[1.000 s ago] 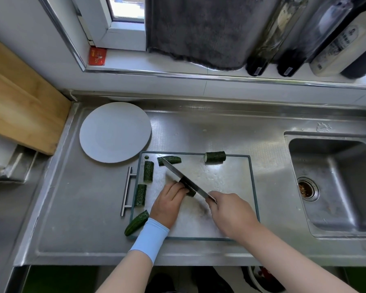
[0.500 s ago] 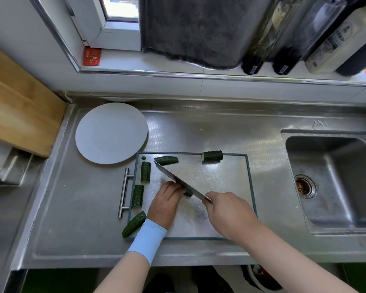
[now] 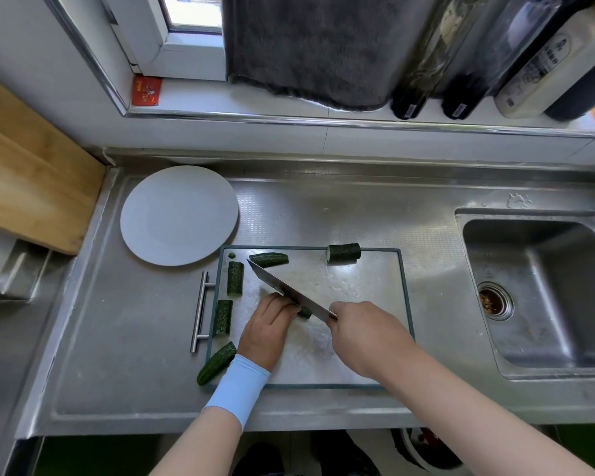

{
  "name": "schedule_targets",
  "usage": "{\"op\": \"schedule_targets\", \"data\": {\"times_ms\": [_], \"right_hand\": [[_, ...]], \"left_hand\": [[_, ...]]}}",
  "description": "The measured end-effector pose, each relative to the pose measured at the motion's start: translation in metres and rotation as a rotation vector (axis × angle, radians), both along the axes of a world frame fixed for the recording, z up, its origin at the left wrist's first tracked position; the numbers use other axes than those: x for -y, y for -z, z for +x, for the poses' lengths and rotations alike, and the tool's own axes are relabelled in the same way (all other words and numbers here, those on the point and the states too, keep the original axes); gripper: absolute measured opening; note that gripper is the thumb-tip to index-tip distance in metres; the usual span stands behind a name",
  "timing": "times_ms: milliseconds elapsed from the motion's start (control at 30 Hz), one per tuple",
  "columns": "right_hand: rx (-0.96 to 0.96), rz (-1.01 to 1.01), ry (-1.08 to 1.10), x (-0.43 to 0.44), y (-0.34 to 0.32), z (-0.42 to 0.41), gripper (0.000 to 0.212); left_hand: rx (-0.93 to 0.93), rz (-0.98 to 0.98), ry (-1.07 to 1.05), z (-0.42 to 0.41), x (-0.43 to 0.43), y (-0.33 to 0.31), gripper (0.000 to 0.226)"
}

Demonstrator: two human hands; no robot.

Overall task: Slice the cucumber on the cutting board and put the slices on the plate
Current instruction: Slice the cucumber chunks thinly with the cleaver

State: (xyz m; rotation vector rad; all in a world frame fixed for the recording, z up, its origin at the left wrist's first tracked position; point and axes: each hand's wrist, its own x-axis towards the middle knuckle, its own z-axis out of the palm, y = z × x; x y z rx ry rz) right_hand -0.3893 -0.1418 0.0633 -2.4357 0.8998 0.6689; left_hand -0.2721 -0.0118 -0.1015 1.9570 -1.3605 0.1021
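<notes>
**A:** Since a second ago the knife has slid slightly toward the left edge of the cutting board. The loose cucumber pieces lie where they lay.

**B:** Count it off from the left.

**A:** One wooden board at the far left. Then one round plate with nothing on it, just beside the cutting board's far-left corner. One steel handle runs along the cutting board's left side.

**B:** And the cucumber?

**A:** Six pieces, all on or at the cutting board.
- The tip piece lies tilted over the near-left corner, partly off the board.
- The lower left piece and the upper left piece lie along the left edge.
- The corner piece sits beside the knife's point.
- The far-edge piece rests on the back rim.
- The held piece is in the middle, under the blade.

**B:** The hands?

**A:** The left hand has its fingers curled down onto the held piece. That piece is mostly hidden, so it is probably a short stub. The right hand is wrapped tight round the knife's handle. The blade runs diagonally from far left to near right, against the left fingertips.

**B:** Further right?

**A:** One sink with one drain.
</notes>
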Motion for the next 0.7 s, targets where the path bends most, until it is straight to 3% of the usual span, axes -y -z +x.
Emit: {"op": "schedule_targets", "data": {"times_ms": [700], "right_hand": [[-0.112,-0.005,-0.040,0.001,-0.001,0.021,0.015]], "left_hand": [[-0.014,0.007,0.008,0.001,-0.001,0.003,0.021]]}}
